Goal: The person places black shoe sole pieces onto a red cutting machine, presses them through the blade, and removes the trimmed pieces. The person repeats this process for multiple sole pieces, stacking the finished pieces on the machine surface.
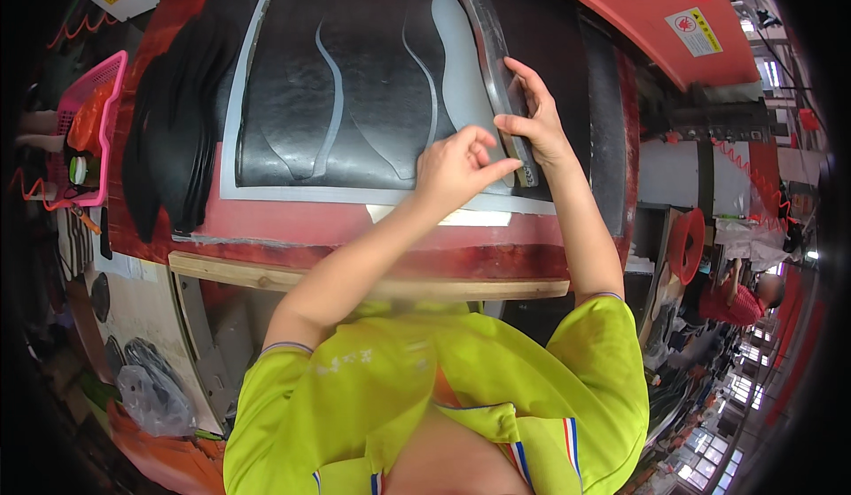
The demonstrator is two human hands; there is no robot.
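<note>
My right hand (537,116) grips a long, sole-shaped cutting die (493,47) with a metal rim, thumb on one side and fingers on the other. The die stands tilted on its edge over a black sheet (284,78). Close to its near end is my left hand (454,169), fingers loosely curled and thumb stretched out to the die's edge; nothing shows between that thumb and the fingers. Beside the die, a sole-shaped opening (463,65) in the sheet bares the pale grey board (310,194) underneath. Curved cut lines and narrow grey gaps run across the sheet farther left.
Black sheets with wavy edges (173,114) are piled left of the board. A red machine beam (638,7) spans the upper right. Along the table's front runs a wooden strip (363,282). A pink basket (111,123) stands far left; a person in red (731,302) is far right.
</note>
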